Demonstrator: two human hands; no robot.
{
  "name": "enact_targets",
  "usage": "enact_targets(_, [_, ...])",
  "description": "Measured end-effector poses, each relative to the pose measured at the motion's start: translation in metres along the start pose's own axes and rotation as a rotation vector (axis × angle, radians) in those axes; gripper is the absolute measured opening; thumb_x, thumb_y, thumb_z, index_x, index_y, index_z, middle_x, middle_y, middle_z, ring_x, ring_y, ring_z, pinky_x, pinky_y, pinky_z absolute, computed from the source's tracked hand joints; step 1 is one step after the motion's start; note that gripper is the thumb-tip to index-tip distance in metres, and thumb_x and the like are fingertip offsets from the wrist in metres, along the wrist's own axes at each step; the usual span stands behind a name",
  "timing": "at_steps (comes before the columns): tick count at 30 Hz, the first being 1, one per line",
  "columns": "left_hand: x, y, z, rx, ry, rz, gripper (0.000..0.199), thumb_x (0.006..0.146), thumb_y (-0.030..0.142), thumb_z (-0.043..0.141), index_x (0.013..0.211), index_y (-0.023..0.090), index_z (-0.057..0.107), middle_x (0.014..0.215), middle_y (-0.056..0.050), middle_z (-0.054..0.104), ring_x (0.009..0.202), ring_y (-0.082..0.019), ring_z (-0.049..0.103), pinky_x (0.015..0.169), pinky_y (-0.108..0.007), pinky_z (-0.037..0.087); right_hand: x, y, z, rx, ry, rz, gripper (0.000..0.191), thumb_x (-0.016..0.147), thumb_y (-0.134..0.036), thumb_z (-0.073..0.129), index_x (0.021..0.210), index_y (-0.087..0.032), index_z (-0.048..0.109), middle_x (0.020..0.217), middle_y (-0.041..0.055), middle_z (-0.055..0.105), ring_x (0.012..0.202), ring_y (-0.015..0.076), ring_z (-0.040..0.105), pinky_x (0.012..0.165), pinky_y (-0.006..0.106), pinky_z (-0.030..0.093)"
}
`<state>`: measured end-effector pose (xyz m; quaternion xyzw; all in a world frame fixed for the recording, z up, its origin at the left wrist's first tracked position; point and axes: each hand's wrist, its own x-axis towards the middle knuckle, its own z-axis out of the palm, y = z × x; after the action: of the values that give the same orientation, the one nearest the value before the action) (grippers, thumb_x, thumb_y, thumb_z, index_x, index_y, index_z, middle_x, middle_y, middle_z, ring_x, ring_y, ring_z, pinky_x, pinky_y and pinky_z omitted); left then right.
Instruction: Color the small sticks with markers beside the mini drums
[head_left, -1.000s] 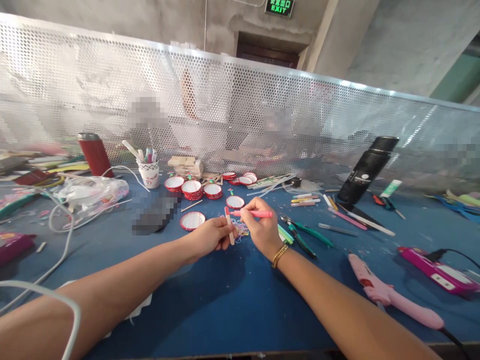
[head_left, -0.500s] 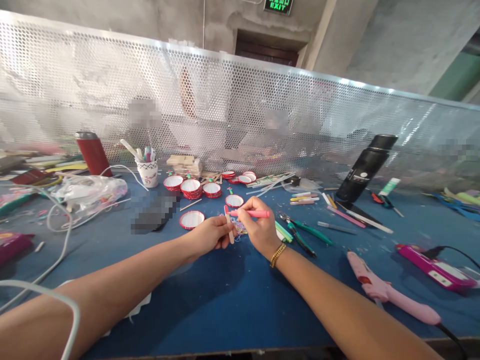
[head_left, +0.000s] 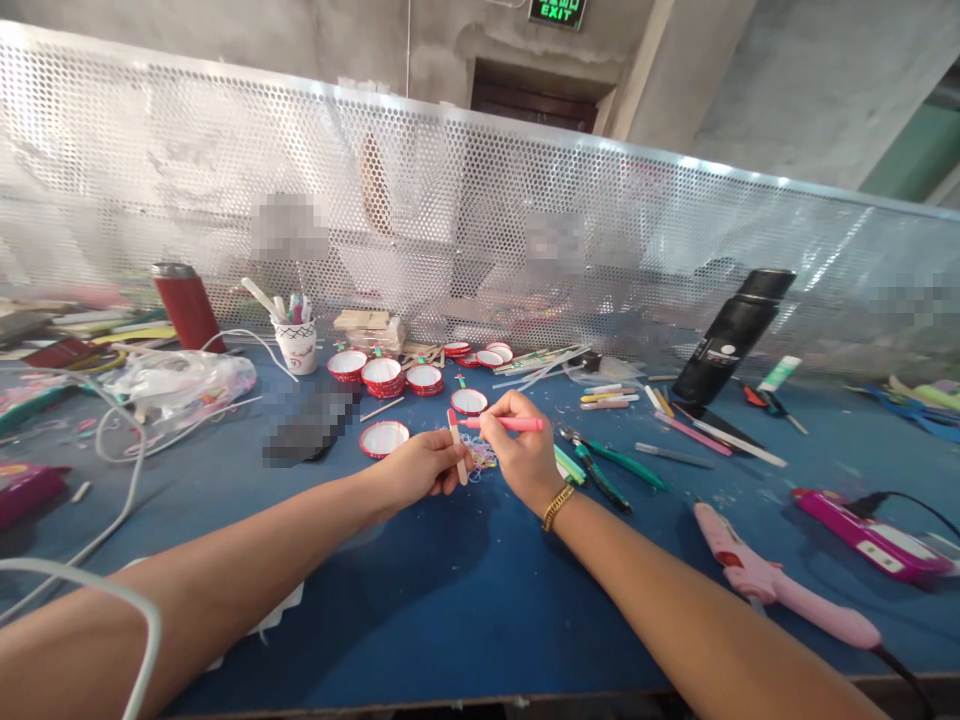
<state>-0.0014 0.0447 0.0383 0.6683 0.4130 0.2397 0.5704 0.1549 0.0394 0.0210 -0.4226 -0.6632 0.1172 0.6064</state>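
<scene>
Between the thumb and fingers of my left hand (head_left: 424, 466) a wooden craft stick (head_left: 460, 464) stands nearly upright, its upper end coloured red. My right hand (head_left: 521, 448) grips a pink-red marker (head_left: 517, 424) like a pen, with the tip pointing left at the stick's red end. Whether the tip touches the wood I cannot tell. Just beyond the hands lie a red-rimmed white paper cup (head_left: 384, 438), seen from above, and another such cup (head_left: 469, 401). A tangle of coloured strands (head_left: 482, 454) rests between the hands.
Green-handled pliers (head_left: 600, 475) lie right of my right hand, and a pink glue gun (head_left: 772, 580) sits nearer the right front. A black bottle (head_left: 731, 340) leans at the back right. A patterned cup of pens (head_left: 295, 345) and a red tumbler (head_left: 187, 308) stand back left.
The marker and my right hand have shifted very slightly to the right. My left hand keeps the stick in almost the same place.
</scene>
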Motion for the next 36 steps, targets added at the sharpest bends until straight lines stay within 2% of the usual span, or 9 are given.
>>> enact_targets(5, [0.0012,-0.0016,-0.0005,-0.010,-0.006,0.004,0.027,0.086,0.039,0.046,0.073,0.016,0.052,0.046,0.005,0.047,0.040,-0.006,0.033,0.044,-0.020,0.022,0.0002,-0.0005,0.0001,0.011,-0.037,-0.004,0.015,0.083,-0.025,0.054,0.069,-0.020,0.052,0.064,-0.0021,0.058,0.062,0.0143,0.055,0.063,0.027,0.043])
enact_targets(11, [0.0003,-0.0019,-0.0003,-0.003,-0.008,0.010,0.027,0.087,0.038,0.045,0.072,0.016,0.052,0.047,0.005,0.047,0.040,-0.005,0.032,0.044,-0.020,0.023,0.0008,-0.0008,-0.0003,0.001,-0.001,0.003,0.017,0.083,-0.025,0.054,0.067,-0.020,0.051,0.064,-0.0021,0.058,0.062,0.0143,0.055,0.063,0.027,0.042])
enact_targets(16, [-0.0020,0.0019,0.0007,0.011,0.006,-0.002,0.027,0.088,0.036,0.044,0.071,0.016,0.051,0.047,0.005,0.047,0.041,-0.005,0.033,0.044,-0.020,0.023,0.0002,-0.0002,-0.0001,0.003,-0.038,-0.002,0.015,0.083,-0.025,0.054,0.069,-0.020,0.052,0.065,-0.0019,0.058,0.062,0.0138,0.054,0.063,0.027,0.042])
enact_targets(21, [-0.0012,0.0008,0.0000,0.002,0.003,0.018,0.027,0.087,0.038,0.044,0.074,0.016,0.053,0.048,0.005,0.047,0.041,-0.006,0.033,0.044,-0.020,0.023,0.0007,-0.0002,-0.0009,0.003,-0.004,0.014,0.017,0.083,-0.026,0.054,0.068,-0.020,0.051,0.063,-0.0024,0.057,0.062,0.0138,0.054,0.063,0.027,0.043])
enact_targets(26, [0.0001,-0.0004,0.0000,0.005,-0.003,0.019,0.029,0.086,0.041,0.047,0.070,0.017,0.051,0.047,0.005,0.047,0.041,-0.006,0.033,0.044,-0.020,0.024,0.0001,-0.0017,-0.0006,0.011,-0.042,0.004,0.015,0.084,-0.027,0.054,0.070,-0.020,0.052,0.064,-0.0020,0.058,0.061,0.0138,0.054,0.061,0.027,0.043])
enact_targets(32, [-0.0008,-0.0007,-0.0002,-0.003,-0.002,0.020,0.027,0.088,0.038,0.045,0.074,0.016,0.052,0.048,0.005,0.047,0.041,-0.006,0.033,0.044,-0.020,0.023,0.0007,-0.0003,-0.0016,-0.003,-0.005,0.006,0.017,0.084,-0.027,0.054,0.068,-0.020,0.052,0.064,-0.0020,0.057,0.062,0.0141,0.054,0.064,0.028,0.043])
enact_targets(36, [-0.0022,0.0001,0.0002,0.011,0.001,0.015,0.028,0.088,0.038,0.045,0.072,0.016,0.052,0.049,0.005,0.047,0.042,-0.006,0.034,0.045,-0.020,0.023,0.0001,-0.0019,-0.0007,0.022,-0.039,0.001,0.016,0.084,-0.027,0.054,0.070,-0.020,0.052,0.064,-0.0021,0.057,0.062,0.0139,0.054,0.063,0.027,0.043])
